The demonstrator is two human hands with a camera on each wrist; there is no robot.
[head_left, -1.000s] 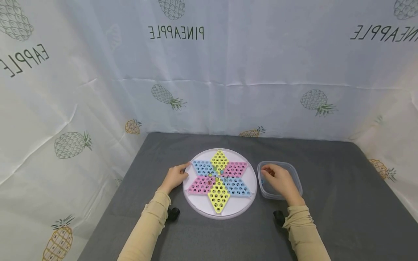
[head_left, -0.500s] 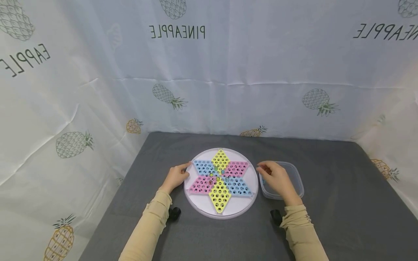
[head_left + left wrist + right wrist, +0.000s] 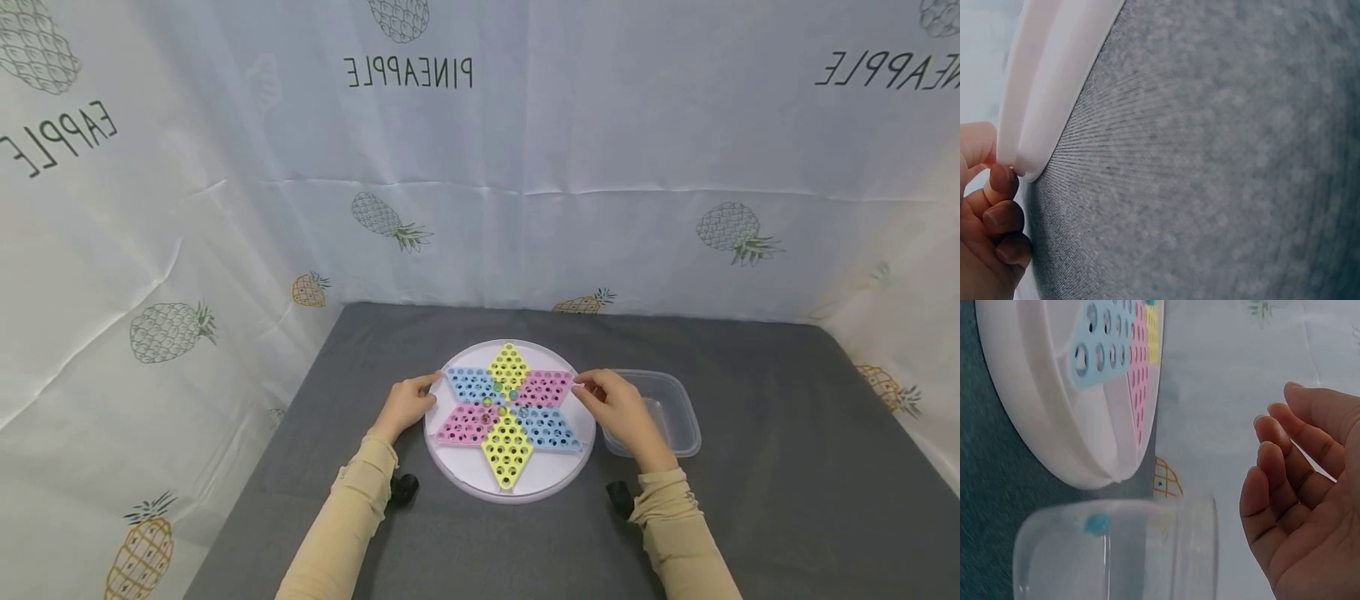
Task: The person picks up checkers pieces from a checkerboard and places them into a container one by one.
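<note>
A round white Chinese checkers board with a yellow, pink and blue star lies on the table; several glass marbles sit in holes around its centre. My left hand pinches the board's left rim, its other fingers curled below, as the left wrist view shows. My right hand hovers at the board's right edge, thumb and index fingertips close together. Whether a marble is between those fingertips cannot be seen. Beneath and beside that hand stands a clear plastic box; the right wrist view shows a blue spot in it.
A dark grey cloth covers the table. Behind and at the sides hangs a white curtain with pineapple prints. Black wrist devices sit under both forearms.
My right hand has moved left, from over the plastic box to the board's right edge. My left hand stays at the left rim. The view has shifted slightly.
</note>
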